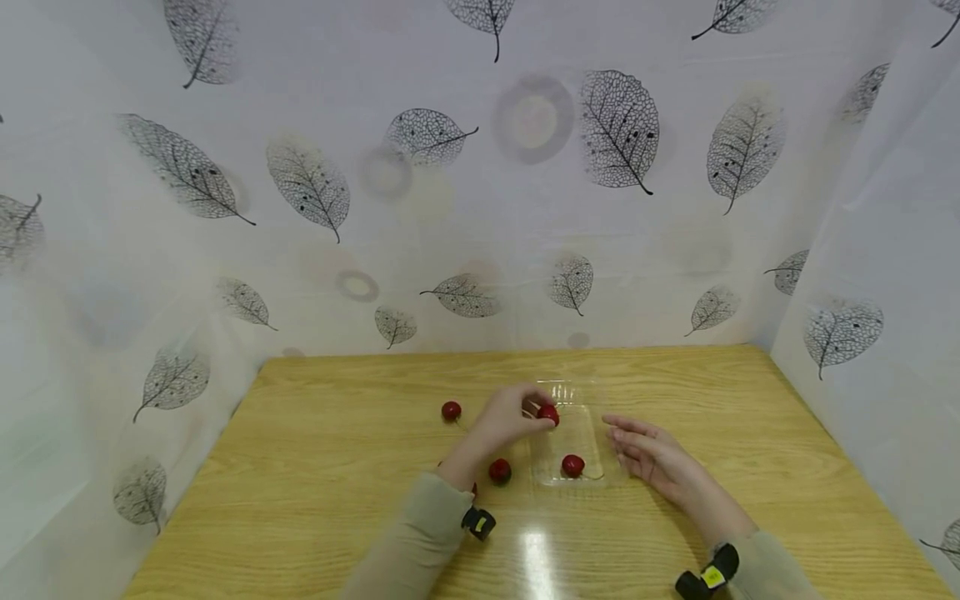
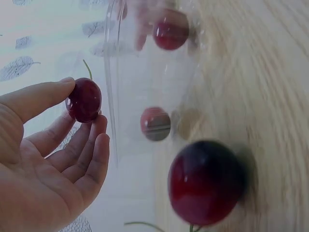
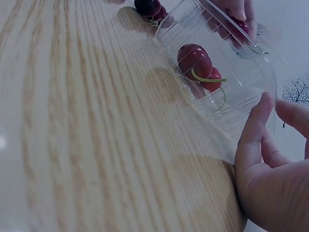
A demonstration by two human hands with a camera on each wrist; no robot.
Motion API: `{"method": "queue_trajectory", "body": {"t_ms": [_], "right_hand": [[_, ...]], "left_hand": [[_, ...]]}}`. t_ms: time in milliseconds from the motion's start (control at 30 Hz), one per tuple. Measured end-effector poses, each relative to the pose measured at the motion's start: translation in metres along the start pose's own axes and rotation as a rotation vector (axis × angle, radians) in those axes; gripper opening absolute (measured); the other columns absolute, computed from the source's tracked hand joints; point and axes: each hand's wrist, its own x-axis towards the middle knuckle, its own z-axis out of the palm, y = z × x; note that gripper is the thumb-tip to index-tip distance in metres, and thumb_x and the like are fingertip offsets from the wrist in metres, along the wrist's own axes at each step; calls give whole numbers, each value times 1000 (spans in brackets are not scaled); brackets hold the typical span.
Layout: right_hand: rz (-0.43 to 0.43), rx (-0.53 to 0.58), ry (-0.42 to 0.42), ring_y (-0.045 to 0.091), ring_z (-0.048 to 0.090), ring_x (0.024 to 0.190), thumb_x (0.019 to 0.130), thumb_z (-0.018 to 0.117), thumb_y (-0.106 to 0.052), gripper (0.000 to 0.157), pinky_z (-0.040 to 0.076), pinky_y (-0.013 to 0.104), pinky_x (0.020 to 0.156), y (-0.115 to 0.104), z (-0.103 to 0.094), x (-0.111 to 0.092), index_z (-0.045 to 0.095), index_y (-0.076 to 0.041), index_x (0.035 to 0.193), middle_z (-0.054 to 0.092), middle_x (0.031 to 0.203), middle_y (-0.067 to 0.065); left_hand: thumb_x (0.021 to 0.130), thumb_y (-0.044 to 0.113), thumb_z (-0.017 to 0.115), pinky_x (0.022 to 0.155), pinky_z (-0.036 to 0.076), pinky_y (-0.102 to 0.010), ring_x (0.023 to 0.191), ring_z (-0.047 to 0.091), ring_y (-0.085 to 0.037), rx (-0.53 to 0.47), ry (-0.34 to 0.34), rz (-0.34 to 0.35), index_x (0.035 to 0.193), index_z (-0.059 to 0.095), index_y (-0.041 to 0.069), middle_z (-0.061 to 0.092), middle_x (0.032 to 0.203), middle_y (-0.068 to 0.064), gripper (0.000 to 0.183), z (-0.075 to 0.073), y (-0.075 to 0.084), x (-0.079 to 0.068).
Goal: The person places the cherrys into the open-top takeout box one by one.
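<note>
My left hand (image 1: 510, 418) pinches a dark red cherry (image 2: 84, 100) between thumb and fingertips, its green stem pointing up. In the head view the held cherry (image 1: 549, 415) is over the far left part of a clear plastic box (image 1: 538, 454). Inside the box, toward its near side, lies another cherry (image 1: 573, 465) with its stem to the right. My right hand (image 1: 660, 462) is at the right side of the box, its fingers loosely extended. From the right wrist, the thumb (image 3: 258, 116) shows right at the rim of the box (image 3: 274, 82).
Left of the box, a cherry (image 1: 451, 411) lies farther back on the wooden table (image 1: 337, 433), and another cherry (image 1: 500, 472) nearer. A further cherry (image 1: 473, 490) is mostly hidden by my left wrist. A leaf-patterned white sheet (image 1: 517, 208) hangs around the back and sides.
</note>
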Motion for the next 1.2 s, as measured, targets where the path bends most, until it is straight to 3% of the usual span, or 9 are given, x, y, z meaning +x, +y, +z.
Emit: {"method": "queue_trajectory", "body": {"t_ms": [133,267,400,667,1200], "right_hand": [[5,4,5,-1,70,98,111,55,-10,28,59,16,84,0,0,0,74,-29,117,75,110,-12],[10,11,4,-1,70,98,111,54,-11,28,59,16,84,-1,0,0,74,-30,116,75,110,-13],[12,18,-2,-1,71,98,111,54,-11,28,59,16,84,0,-1,0,75,-30,117,76,111,-12],[-2,10,-16,-1,71,97,112,52,-10,31,59,15,83,2,-2,0,75,-29,118,76,111,-12],[-7,10,-34,-1,71,98,113,51,-10,32,59,15,83,0,-3,0,74,-30,119,76,112,-12]], "left_hand": [[93,9,82,86,59,-26,100,72,-24,48,-8,41,118,75,3,77,109,-12,27,7,3,1],[90,6,84,78,54,-19,88,67,-14,94,-17,84,113,77,3,76,101,-10,24,13,3,1],[87,6,86,77,52,-19,86,61,-8,149,-18,72,111,78,9,75,100,-5,25,20,4,0],[85,7,89,87,55,-23,97,67,-12,255,-10,50,111,78,15,76,109,1,29,27,3,-4],[85,9,89,80,52,-20,92,64,-11,315,-15,54,111,78,16,73,103,3,30,30,2,-4]]}}
